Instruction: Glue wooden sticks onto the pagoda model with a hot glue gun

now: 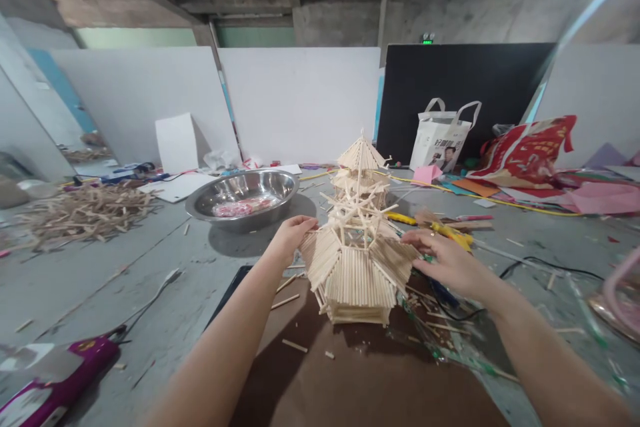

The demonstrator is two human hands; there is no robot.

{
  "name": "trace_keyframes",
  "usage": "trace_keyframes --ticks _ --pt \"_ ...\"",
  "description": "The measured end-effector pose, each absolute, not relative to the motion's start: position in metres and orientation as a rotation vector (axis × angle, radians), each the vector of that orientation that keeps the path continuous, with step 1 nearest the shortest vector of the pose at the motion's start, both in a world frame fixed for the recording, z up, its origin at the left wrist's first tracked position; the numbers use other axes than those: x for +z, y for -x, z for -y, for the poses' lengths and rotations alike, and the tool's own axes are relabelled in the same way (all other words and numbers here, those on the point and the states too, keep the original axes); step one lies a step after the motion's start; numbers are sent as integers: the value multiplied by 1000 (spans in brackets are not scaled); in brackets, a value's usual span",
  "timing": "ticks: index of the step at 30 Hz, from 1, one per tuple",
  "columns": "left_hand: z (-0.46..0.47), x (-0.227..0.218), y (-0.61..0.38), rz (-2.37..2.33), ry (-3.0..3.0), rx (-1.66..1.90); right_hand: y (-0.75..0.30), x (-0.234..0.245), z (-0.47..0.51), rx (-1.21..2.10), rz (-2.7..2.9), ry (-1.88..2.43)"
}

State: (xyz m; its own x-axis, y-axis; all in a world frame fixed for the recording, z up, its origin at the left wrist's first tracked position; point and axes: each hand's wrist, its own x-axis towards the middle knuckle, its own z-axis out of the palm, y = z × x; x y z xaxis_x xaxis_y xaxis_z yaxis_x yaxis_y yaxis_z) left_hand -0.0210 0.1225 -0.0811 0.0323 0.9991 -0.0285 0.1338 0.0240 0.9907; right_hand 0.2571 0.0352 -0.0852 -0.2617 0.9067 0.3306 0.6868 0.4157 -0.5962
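A tiered pagoda model made of pale wooden sticks (356, 260) stands on a brown board (360, 373) in front of me. My left hand (291, 235) rests on the left edge of its lower roof, fingers curled against the sticks. On the right edge of that roof lies my right hand (447, 260), fingers laid against it. Both hands touch the model from opposite sides. Loose sticks (295, 345) lie scattered on the board around the base.
A steel bowl (245, 197) with pink contents sits behind left. A heap of wood sticks (85, 210) lies far left. A white tote bag (443, 137), red fabric (525, 150) and coloured paper fill the back right. A magenta tool (55, 373) and cables lie near.
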Motion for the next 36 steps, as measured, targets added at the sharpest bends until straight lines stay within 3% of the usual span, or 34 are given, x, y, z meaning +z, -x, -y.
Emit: trace_keyframes --ticks 11,18,25,31,36 --pt "-97 -70 19 -1250 -1381 1022 -267 -124 -74 24 1781 1401" --pt "-86 -59 29 -1254 -1496 785 -269 -134 -81 -66 1781 1287" --pt "-83 -49 39 -1259 -1727 481 -271 -126 -78 105 1831 1292" --pt "-98 -52 60 -2078 -2269 95 -286 -112 -69 246 1593 1490" --pt "-103 -71 61 -2033 -2316 -184 -292 -104 -61 422 1520 1460"
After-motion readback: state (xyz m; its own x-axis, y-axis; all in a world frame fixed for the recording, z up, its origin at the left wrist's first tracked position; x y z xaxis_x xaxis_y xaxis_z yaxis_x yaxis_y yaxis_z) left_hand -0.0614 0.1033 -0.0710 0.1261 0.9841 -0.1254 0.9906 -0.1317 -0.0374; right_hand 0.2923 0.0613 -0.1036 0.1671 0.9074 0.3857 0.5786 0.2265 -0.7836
